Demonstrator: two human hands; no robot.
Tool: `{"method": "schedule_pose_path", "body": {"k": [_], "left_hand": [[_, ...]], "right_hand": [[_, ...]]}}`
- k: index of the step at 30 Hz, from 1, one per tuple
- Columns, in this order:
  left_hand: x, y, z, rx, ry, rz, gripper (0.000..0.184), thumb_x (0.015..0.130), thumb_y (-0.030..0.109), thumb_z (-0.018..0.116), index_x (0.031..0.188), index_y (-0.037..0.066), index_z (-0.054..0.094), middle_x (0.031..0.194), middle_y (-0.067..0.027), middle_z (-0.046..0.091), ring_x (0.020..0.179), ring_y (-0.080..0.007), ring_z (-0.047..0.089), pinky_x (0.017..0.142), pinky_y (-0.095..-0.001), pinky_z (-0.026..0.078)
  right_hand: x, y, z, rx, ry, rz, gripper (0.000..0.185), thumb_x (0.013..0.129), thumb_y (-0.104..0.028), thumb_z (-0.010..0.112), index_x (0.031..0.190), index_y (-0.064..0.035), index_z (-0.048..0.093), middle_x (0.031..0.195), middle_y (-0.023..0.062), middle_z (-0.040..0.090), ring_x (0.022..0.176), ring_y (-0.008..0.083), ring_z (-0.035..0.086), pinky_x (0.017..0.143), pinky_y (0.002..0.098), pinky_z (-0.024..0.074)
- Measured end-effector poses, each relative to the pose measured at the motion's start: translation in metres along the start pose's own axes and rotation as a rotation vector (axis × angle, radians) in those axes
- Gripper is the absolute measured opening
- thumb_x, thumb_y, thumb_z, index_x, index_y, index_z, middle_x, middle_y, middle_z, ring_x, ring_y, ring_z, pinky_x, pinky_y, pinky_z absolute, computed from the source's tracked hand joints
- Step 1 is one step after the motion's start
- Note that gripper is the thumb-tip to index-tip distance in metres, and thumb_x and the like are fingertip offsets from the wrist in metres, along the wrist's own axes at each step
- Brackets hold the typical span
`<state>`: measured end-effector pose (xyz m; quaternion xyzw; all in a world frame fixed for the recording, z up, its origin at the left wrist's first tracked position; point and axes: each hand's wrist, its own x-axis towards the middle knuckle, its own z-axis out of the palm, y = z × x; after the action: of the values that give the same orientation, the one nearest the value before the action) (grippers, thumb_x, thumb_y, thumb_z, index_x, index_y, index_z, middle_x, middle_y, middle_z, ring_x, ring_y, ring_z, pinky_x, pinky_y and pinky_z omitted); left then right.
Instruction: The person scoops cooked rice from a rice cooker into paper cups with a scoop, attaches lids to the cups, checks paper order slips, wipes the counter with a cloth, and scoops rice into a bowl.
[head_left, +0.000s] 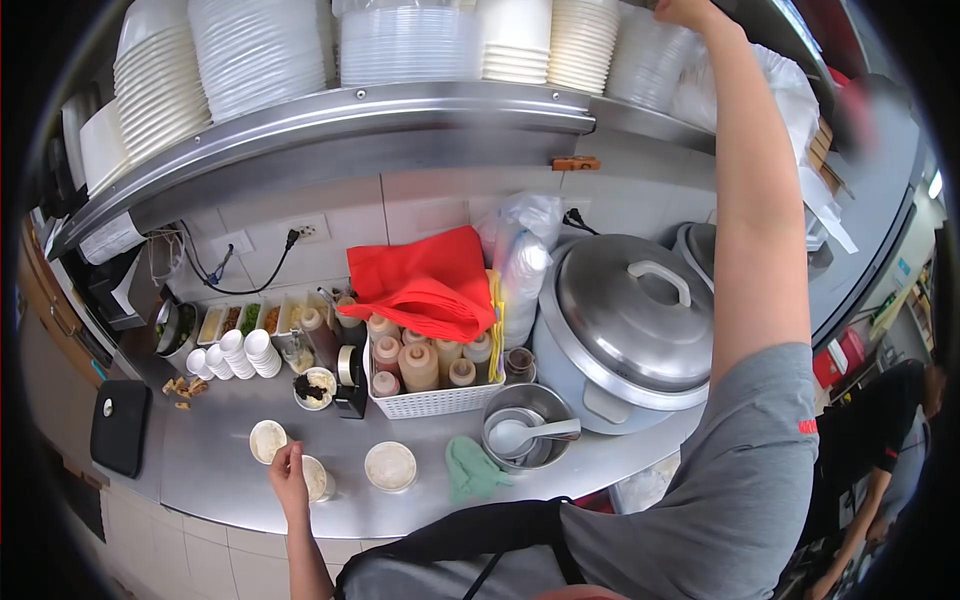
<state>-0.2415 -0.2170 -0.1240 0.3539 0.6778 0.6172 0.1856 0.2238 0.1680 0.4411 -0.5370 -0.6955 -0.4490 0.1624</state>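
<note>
My left hand [289, 478] is low over the steel counter, fingers drawn together, between two white paper bowls of what looks like rice, one bowl [268, 442] behind it and another bowl [316, 479] at its right. Whether it grips a rim is unclear. A third filled bowl [391, 467] stands further right. My right hand [688, 11] is raised to the upper shelf, cut by the top edge of the view, its fingers curled. It is by a stack of clear plastic containers or lids [652, 58]; anything in its fingers is hidden.
The steel shelf [400, 100] carries stacked containers. A white basket [430, 404] holds sauce bottles under a red cloth bag [425, 285]. A large lidded cooker [630, 320], a metal pot [530, 425] with a ladle, and a green cloth [475, 470] are rightward. A co-worker [860, 460] stands far right.
</note>
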Motion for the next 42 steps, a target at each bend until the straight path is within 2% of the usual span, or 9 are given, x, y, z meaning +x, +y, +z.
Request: {"method": "schedule_pose_path", "body": {"k": [16,22,24,25,26,27,37,39,42], "left_hand": [[0.01,0.012,0.002,-0.071,0.03,-0.028,0.028,0.085,0.029,0.056,0.087,0.002,0.062,0.079,-0.0031,0.06,0.075,-0.0104,0.054,0.069,-0.0235,0.041],[0.016,0.019,0.004,-0.081,0.006,-0.052,0.023,0.087,0.02,0.053,0.087,-0.002,0.06,0.08,-0.0056,0.06,0.079,-0.0128,0.055,0.074,-0.0251,0.043],[0.024,0.026,0.01,-0.143,-0.006,-0.037,0.022,0.087,0.019,0.053,0.087,-0.002,0.06,0.082,-0.0061,0.06,0.08,-0.013,0.055,0.075,-0.0248,0.043],[0.028,0.032,0.014,-0.203,-0.012,-0.023,0.021,0.087,0.017,0.053,0.088,-0.003,0.06,0.084,-0.0065,0.06,0.08,-0.0131,0.056,0.076,-0.0245,0.043],[0.032,0.042,0.019,-0.202,-0.013,-0.023,0.021,0.087,0.017,0.053,0.088,-0.003,0.06,0.084,-0.0065,0.06,0.08,-0.0131,0.056,0.076,-0.0245,0.043],[0.035,0.058,0.026,-0.208,-0.033,0.008,0.02,0.087,0.016,0.053,0.088,-0.003,0.06,0.085,-0.0067,0.061,0.082,-0.0131,0.056,0.076,-0.0242,0.043],[0.054,0.196,0.071,-0.183,-0.224,0.536,0.017,0.088,0.009,0.047,0.091,-0.003,0.059,0.094,-0.0103,0.06,0.09,-0.0162,0.055,0.083,-0.0276,0.042],[0.051,0.211,0.079,-0.176,-0.236,0.576,0.016,0.087,0.008,0.047,0.091,-0.003,0.058,0.094,-0.0109,0.059,0.09,-0.0169,0.055,0.083,-0.0278,0.041],[0.046,0.218,0.09,-0.173,-0.247,0.628,0.016,0.087,0.007,0.046,0.09,-0.004,0.058,0.094,-0.0118,0.059,0.09,-0.0178,0.055,0.083,-0.0282,0.041]], "right_hand": [[-0.022,-0.034,-0.031,0.048,-0.133,0.181,0.033,0.066,-0.031,0.064,0.092,-0.0116,0.066,0.103,0.012,0.06,0.098,0.0275,0.055,0.083,0.0383,0.043],[0.014,0.033,0.009,0.241,-0.311,-0.054,0.031,0.066,-0.029,0.064,0.091,-0.0103,0.066,0.1,0.0118,0.061,0.096,0.0271,0.055,0.08,0.0367,0.0445],[0.031,0.038,0.022,-0.335,-0.243,-0.373,0.031,0.068,-0.028,0.061,0.092,-0.0088,0.065,0.101,0.012,0.061,0.093,0.0284,0.057,0.079,0.0371,0.0452],[0.008,0.009,-0.006,-0.336,-0.245,-0.372,0.031,0.068,-0.028,0.061,0.092,-0.0088,0.065,0.101,0.012,0.061,0.093,0.0284,0.057,0.079,0.0371,0.0452],[-0.019,-0.024,-0.035,-0.055,-0.18,-0.063,0.032,0.068,-0.028,0.06,0.092,-0.0072,0.065,0.1,0.013,0.061,0.092,0.0291,0.057,0.079,0.0373,0.0453],[-0.036,-0.048,-0.057,0.226,-0.109,0.244,0.032,0.069,-0.028,0.058,0.091,-0.0055,0.065,0.099,0.0139,0.061,0.091,0.0297,0.058,0.079,0.0375,0.0455],[0.019,-0.017,0.006,-0.069,-0.087,0.074,0.032,0.068,-0.026,0.06,0.086,0.0002,0.065,0.093,0.0191,0.061,0.09,0.0322,0.058,0.078,0.04,0.0455],[0.018,-0.014,0.016,0.004,0.17,0.119,0.025,0.068,-0.022,0.059,0.083,-0.0034,0.065,0.091,0.0195,0.061,0.089,0.0324,0.059,0.077,0.0402,0.0462],[0.005,-0.018,-0.004,0.116,0.07,0.081,0.019,0.068,-0.019,0.058,0.082,-0.0085,0.066,0.09,0.0191,0.062,0.088,0.0312,0.059,0.076,0.04,0.0472]]}}
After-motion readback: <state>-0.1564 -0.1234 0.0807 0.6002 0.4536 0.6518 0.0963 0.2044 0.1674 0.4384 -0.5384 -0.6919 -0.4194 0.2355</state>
